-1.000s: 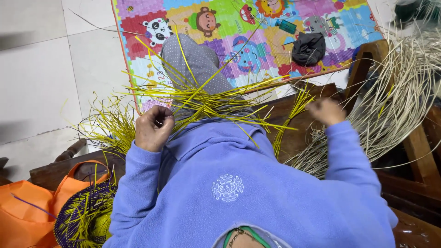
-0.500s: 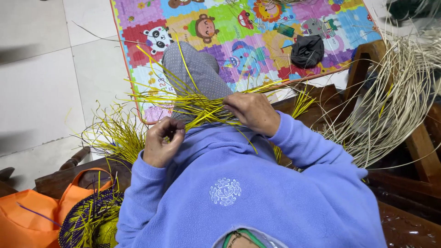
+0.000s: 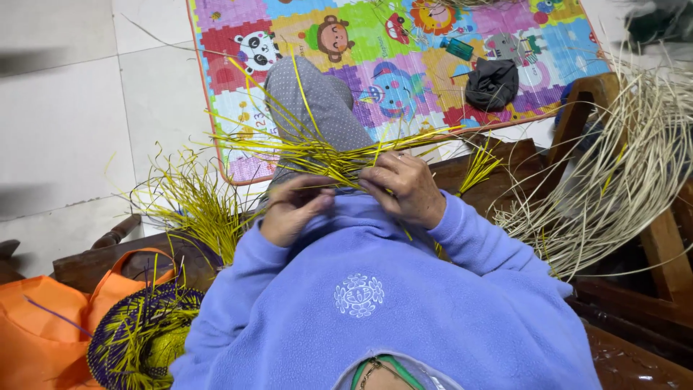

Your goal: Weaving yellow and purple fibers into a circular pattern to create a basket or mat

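From my remote view through the head camera, I see 2 bare hands working together just above the lap. The left hand [image 3: 292, 209] is curled, its grip closed around the near ends of a bundle of yellow-green strips [image 3: 317, 155]; the fingers wrap the strands and the thumb presses from above. The right hand [image 3: 404, 186] lies just beside it, palm down, its grip pinched shut on the same strands where they cross. The 2 hands are nearly touching at the fingertips. The bundle of yellow-green strips fans out away from the body, across a grey dotted trouser leg [image 3: 321, 105], with loose ends spreading left and right. Both arms are covered by a lilac fleece top [image 3: 375, 310] with a small white embroidered emblem on the chest. Beyond the knee lies a colourful play mat [image 3: 404, 43] with cartoon animals, resting on a pale tiled floor [image 3: 65, 123]. A dark crumpled cloth [image 3: 492, 83] sits on the mat, well apart from the hands. To the right, a large sheaf of pale straw-coloured strips [image 3: 621, 173] curves over a dark wooden frame [image 3: 577, 108]. At lower left, a partly woven purple and yellow basket [image 3: 141, 339] sits beside an orange bag [image 3: 43, 332].
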